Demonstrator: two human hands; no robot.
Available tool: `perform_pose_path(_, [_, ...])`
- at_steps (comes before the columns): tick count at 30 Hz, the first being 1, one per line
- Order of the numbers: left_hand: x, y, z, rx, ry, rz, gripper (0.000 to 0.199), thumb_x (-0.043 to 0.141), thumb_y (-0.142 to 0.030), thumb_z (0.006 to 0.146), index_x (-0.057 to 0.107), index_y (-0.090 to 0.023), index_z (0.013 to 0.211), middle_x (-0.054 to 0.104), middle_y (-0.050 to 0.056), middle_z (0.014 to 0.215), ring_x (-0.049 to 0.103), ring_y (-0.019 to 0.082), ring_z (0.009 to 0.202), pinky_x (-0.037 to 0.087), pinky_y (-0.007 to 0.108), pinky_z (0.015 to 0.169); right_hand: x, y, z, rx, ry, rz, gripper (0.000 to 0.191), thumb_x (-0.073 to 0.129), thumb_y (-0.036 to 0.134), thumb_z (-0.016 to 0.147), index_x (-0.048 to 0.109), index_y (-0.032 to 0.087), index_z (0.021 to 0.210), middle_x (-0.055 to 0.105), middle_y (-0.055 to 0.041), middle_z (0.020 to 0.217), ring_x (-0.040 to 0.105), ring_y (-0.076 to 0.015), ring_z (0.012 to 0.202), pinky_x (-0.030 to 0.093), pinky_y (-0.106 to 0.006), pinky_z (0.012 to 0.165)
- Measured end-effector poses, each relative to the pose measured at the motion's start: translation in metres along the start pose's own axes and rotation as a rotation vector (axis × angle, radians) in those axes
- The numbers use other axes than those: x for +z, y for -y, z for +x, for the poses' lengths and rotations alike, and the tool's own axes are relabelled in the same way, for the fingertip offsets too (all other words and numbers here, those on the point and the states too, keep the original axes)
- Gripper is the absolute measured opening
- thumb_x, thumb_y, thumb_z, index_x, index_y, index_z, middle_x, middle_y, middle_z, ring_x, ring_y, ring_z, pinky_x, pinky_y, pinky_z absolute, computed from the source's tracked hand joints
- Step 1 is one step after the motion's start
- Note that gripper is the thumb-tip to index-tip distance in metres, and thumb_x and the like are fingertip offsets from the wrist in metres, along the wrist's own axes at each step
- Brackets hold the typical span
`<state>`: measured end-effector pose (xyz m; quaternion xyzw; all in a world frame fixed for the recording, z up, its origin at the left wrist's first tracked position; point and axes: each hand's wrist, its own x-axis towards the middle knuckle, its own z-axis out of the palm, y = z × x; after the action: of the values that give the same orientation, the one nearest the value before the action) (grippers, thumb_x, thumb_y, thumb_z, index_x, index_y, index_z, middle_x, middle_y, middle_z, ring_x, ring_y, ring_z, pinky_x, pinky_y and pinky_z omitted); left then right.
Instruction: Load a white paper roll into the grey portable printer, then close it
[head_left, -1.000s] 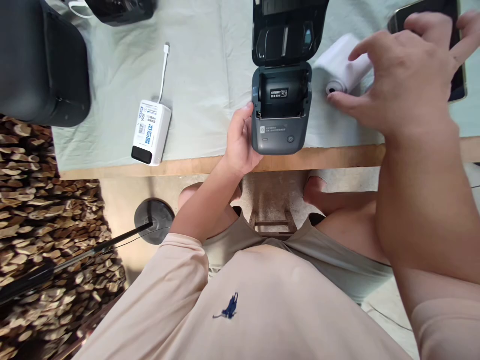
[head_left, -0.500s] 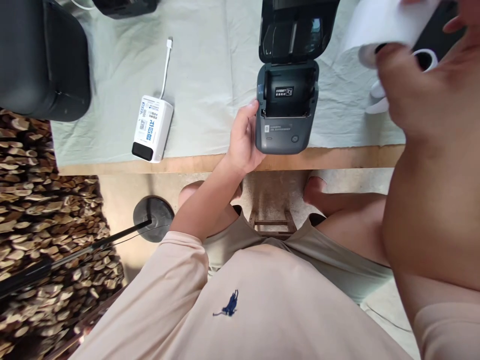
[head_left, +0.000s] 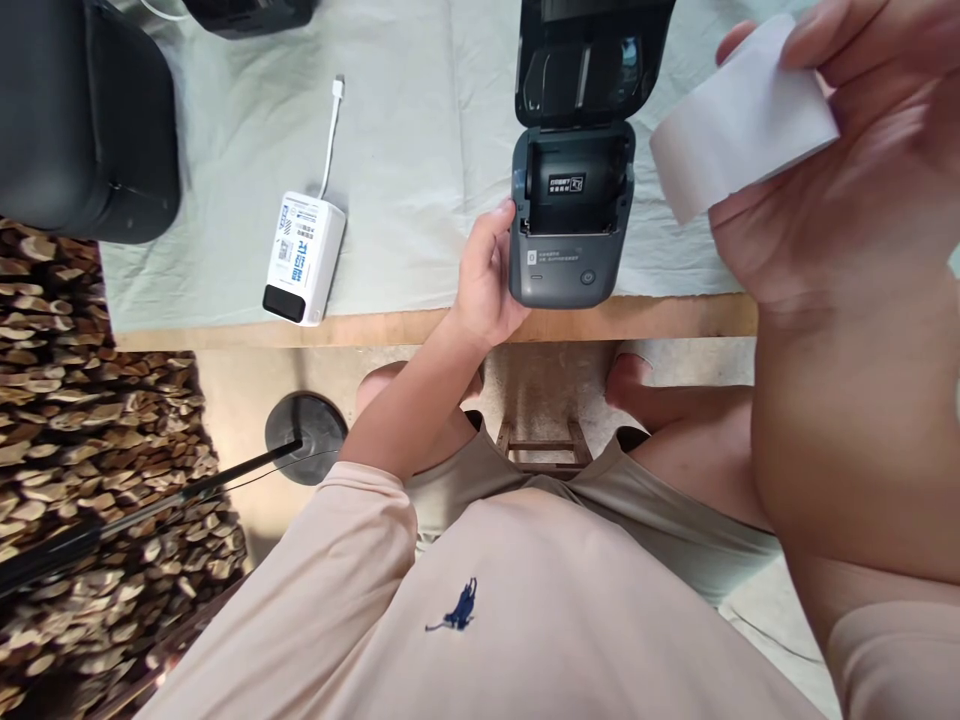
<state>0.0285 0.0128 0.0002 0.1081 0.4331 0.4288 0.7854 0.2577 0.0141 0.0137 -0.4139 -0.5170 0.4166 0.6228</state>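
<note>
A dark grey label printer (head_left: 574,265) rests near the table's front edge with its lid (head_left: 592,60) swung up. Its paper bay shows a small printed sticker and holds no roll. My left hand (head_left: 487,280) grips the printer's left side, thumb along the edge and fingers partly hidden beneath. On the right, my right hand (head_left: 832,190) is raised above the table, closed on a white paper roll (head_left: 750,125). A wide flap of paper hangs loose from the roll toward the printer.
A white power bank (head_left: 304,260) with a short white cable lies left of the printer. A black case (head_left: 90,120) fills the upper left, and another dark object (head_left: 251,12) sits at the back. Below are a round black stand base (head_left: 304,435) and stacked firewood (head_left: 60,420).
My right hand has turned over and brought the paper roll lower and closer, its loose paper now facing the printer. My left hand and the printer have stayed nearly still.
</note>
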Motion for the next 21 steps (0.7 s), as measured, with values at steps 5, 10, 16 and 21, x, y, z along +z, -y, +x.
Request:
perform_pose_path(5, [0.003,-0.001,-0.002,0.005,0.02,0.003,0.051,0.038,-0.049,0.118,0.069,-0.022,0.148,0.086,0.005,0.102,0.081,0.032,0.141,0.073,0.041,0.106,0.01,0.002,0.004,-0.017,-0.051,0.07,0.036,0.101,0.027,0.067,0.088,0.05,0.091,0.079,0.0128,0.097,0.081,-0.0193,0.104,0.066,-0.037,0.08])
perform_pose_path(10, [0.003,-0.002,-0.003,-0.006,0.031,0.0,0.048,0.039,-0.047,0.118,0.07,-0.023,0.145,0.087,0.005,0.105,0.081,0.032,0.141,0.074,0.041,0.106,0.02,0.018,0.003,0.074,-0.04,0.125,0.038,0.084,0.02,0.067,0.088,0.045,0.095,0.072,0.0117,0.091,0.072,-0.0102,0.093,0.064,-0.029,0.085])
perform_pose_path(16, [-0.001,-0.001,0.001,0.014,0.022,0.036,0.049,0.038,-0.049,0.118,0.07,-0.023,0.143,0.087,0.005,0.105,0.079,0.032,0.145,0.073,0.04,0.109,0.025,0.016,0.01,0.167,-0.012,0.252,0.027,0.079,0.018,0.072,0.087,0.04,0.086,0.069,0.0057,0.094,0.07,-0.0132,0.093,0.067,-0.026,0.08])
perform_pose_path(21, [-0.001,-0.001,0.001,0.027,0.008,0.058,0.051,0.037,-0.051,0.118,0.066,-0.024,0.15,0.088,0.005,0.112,0.078,0.033,0.146,0.072,0.043,0.111,0.02,0.007,0.012,0.113,-0.06,0.237,0.021,0.085,0.028,0.082,0.086,0.048,0.089,0.069,0.0064,0.098,0.071,-0.0128,0.089,0.067,-0.026,0.067])
